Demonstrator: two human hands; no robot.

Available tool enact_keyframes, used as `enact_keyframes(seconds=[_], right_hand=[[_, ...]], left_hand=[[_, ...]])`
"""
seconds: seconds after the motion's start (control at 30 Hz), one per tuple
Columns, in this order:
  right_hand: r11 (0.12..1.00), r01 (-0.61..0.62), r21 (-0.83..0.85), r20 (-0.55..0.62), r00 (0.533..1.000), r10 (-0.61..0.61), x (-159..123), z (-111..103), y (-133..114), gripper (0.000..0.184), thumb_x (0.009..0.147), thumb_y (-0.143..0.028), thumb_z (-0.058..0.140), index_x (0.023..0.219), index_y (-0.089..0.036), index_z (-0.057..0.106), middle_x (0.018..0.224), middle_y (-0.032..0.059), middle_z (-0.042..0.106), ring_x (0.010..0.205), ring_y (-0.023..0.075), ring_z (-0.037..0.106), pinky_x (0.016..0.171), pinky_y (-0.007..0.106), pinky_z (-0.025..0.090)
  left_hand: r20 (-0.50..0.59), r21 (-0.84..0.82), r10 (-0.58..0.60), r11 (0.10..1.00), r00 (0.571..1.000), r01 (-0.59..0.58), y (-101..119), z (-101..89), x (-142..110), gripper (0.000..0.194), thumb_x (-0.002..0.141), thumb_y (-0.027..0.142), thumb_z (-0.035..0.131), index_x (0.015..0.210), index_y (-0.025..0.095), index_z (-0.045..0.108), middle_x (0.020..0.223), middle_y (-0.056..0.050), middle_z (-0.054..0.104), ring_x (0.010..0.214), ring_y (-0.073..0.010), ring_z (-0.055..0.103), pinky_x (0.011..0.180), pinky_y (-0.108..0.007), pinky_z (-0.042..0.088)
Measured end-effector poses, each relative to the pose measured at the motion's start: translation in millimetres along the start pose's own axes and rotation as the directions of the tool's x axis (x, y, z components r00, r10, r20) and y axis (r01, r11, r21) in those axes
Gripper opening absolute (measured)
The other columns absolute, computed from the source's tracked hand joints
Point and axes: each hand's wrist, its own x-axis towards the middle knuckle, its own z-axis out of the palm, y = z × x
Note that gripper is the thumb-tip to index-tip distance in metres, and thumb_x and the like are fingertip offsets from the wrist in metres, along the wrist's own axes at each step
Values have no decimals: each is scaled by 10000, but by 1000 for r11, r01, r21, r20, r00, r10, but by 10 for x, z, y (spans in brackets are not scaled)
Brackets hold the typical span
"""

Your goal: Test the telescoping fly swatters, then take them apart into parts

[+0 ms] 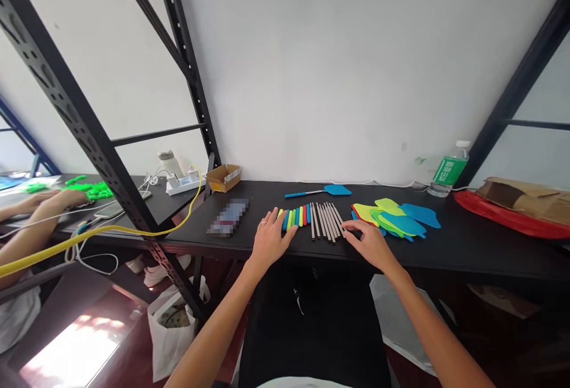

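Left hand (270, 239) is lying open beside coloured foam grips (294, 218); right hand (369, 244) is resting, released, beside thin rods (325, 220).

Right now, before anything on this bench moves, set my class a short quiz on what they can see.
1. Which lies nearest the right hand: A, the coloured grips, or B, the thin rods?
2. True or false: the assembled fly swatter lies beyond the rods, toward the wall.
3. What stands by the wall, beyond the mesh swatter heads?

Key: 1 B; 2 true; 3 a green-labelled plastic bottle.
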Motion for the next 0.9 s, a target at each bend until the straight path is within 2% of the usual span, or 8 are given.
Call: enact_keyframes(seconds=[0.1, 0.23, 0.33, 0.43, 0.53, 0.67, 0.8, 0.9], right_hand=[[999, -15, -33, -19, 1000, 15, 9, 14, 0, 256, 875, -356, 556, 1022, -222, 717, 1029, 65, 727, 906, 236, 680, 768, 333, 512], [980, -72, -187, -84, 995, 57, 17, 27, -43, 254, 862, -340, 543, 959, -191, 725, 896, 65, 728, 700, 209, 648, 729, 337, 492], [950, -105, -294, -117, 990, 73, 24, 39, -61, 257, 851, -335, 545, 955, -184, 726, 891, 75, 728, 773, 241, 662, 740, 345, 480], [932, -141, -334, -107, 988, 111, 34, 46, -59, 248, 840, -333, 555, 936, -190, 733, 843, 69, 727, 811, 256, 673, 726, 332, 464], [913, -185, -364, -84, 983, 166, 47, 41, -58, 220, 834, -338, 565, 866, -207, 738, 696, 46, 696, 734, 248, 669, 666, 307, 430], [896, -248, -370, -74, 969, 237, 77, 14, -70, 174, 799, -301, 576, 791, -211, 725, 575, 26, 645, 629, 234, 642, 595, 287, 390], [884, -299, -360, -61, 953, 297, 108, -26, -86, 159, 766, -293, 588, 680, -218, 698, 573, 32, 639, 616, 227, 626, 569, 280, 373], [874, -269, -404, -37, 960, 278, 112, -33, -99, 190, 762, -291, 603, 596, -228, 670, 570, 39, 624, 603, 213, 610, 552, 272, 349]], left_hand=[[37, 33, -13, 999, 999, 12, -98, 77, -34, 688, 975, 625, 355, 1480, 169, 455, 1557, -186, 409, 1426, -378, 387, 1146, -509, 303], [37, 5, -2, 1000, 999, 2, -131, 83, -25, 631, 976, 601, 376, 1436, 190, 504, 1536, -157, 450, 1394, -353, 438, 1131, -478, 331], [27, -42, -19, 999, 999, 20, -145, -22, -15, 540, 984, 547, 391, 1368, 210, 563, 1465, -131, 532, 1269, -311, 558, 1011, -388, 438], [-24, -33, -49, 998, 999, 48, -217, -117, -4, 465, 983, 497, 404, 1291, 215, 609, 1302, -116, 632, 1107, -286, 627, 871, -341, 472], [-72, -1, -89, 996, 993, 89, -314, -132, 26, 410, 959, 472, 454, 1203, 204, 646, 1076, -104, 684, 970, -272, 644, 782, -324, 454], [-10, -6, -133, 991, 991, 133, -378, -86, 79, 360, 943, 443, 474, 1156, 223, 660, 826, -55, 674, 822, -242, 647, 665, -296, 406], [24, -21, -148, 989, 989, 148, -371, -68, 93, 362, 947, 452, 457, 1177, 254, 655, 763, -31, 659, 775, -226, 642, 590, -281, 353], [18, -15, -140, 990, 990, 140, -348, -84, 80, 363, 932, 480, 482, 1164, 266, 660, 763, -25, 658, 769, -223, 637, 573, -278, 340]])
